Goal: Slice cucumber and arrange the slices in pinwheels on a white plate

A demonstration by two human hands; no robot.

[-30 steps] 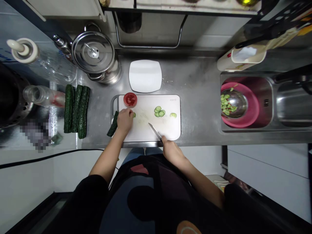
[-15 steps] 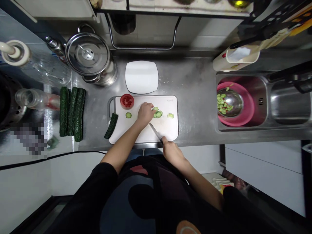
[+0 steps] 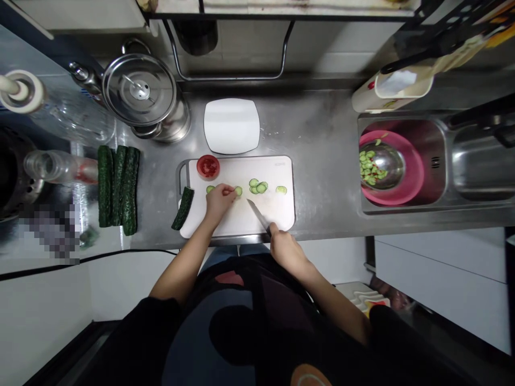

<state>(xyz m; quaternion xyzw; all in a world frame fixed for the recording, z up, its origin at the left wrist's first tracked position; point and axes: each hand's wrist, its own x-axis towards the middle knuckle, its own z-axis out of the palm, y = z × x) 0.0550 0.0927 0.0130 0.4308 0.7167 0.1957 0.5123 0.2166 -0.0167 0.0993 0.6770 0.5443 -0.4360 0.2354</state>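
Note:
My left hand [image 3: 220,202] pinches a thin cucumber slice [image 3: 238,191] above the middle of the white cutting board [image 3: 233,222]. Another slice [image 3: 210,189] shows partly behind that hand. My right hand [image 3: 285,246] is wrapped round the handle of a knife [image 3: 258,214], whose blade points up and left over the board. Several overlapping cucumber slices [image 3: 258,186] lie beyond the blade, and one pale piece [image 3: 281,190] lies apart to their right. A cut length of cucumber [image 3: 183,208] rests across the board's left edge. A small red bowl [image 3: 208,167] with red contents stands at the board's upper left.
A white plate [image 3: 232,126] lies behind the board. Whole cucumbers [image 3: 117,187] and a lidded steel pot [image 3: 140,91] stand left. In the sink [image 3: 432,134], a pink basin [image 3: 416,166] holds a metal bowl with green pieces. A utensil holder [image 3: 372,96] stands against the wall.
My left hand has moved left from the group of slices and now holds one slice away from them. My right hand and the knife have barely moved.

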